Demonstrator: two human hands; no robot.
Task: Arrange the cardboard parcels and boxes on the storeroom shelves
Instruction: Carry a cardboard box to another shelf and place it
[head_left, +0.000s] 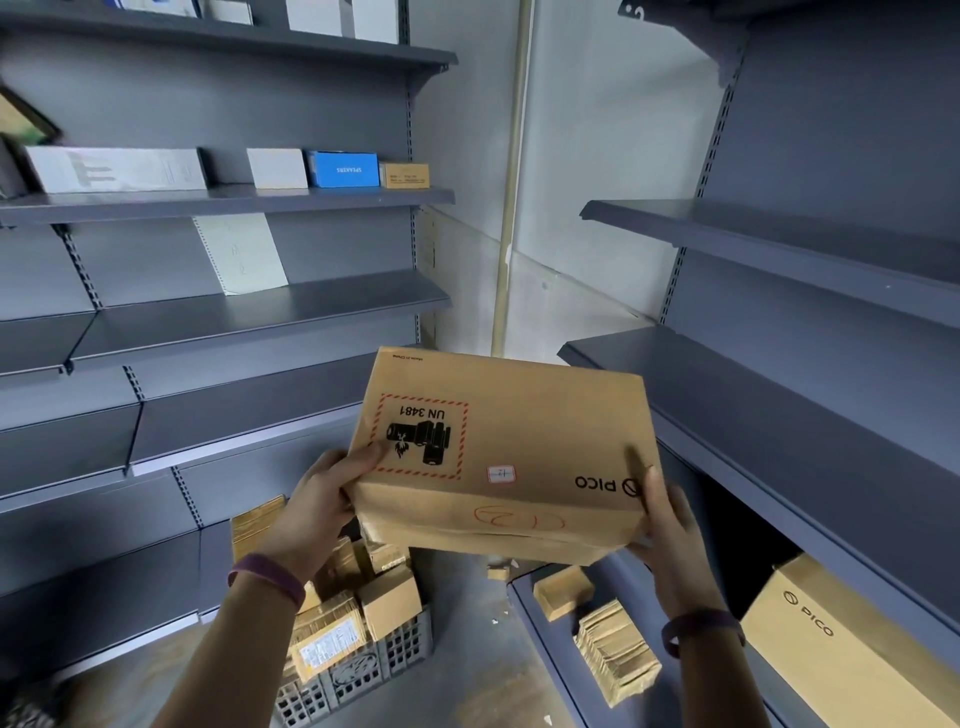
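Observation:
A brown cardboard PICO box (511, 441) with a red-framed UN 3481 battery label hangs in mid-air at the centre, between the two shelf units. My left hand (317, 506) grips its near left corner, thumb on the top face. My right hand (667, 535) holds the near right corner, thumb on top and fingers under the box. A second PICO box (852, 644) lies on the lowest right shelf. Grey metal shelves stand to the left (249, 317) and to the right (810, 410).
A grey plastic crate (363, 670) on the floor holds several small cardboard parcels. A bundle of flat brown packets (615, 657) and a small box (563, 592) lie on the bottom right shelf. White, blue and brown boxes (343, 169) sit on an upper left shelf.

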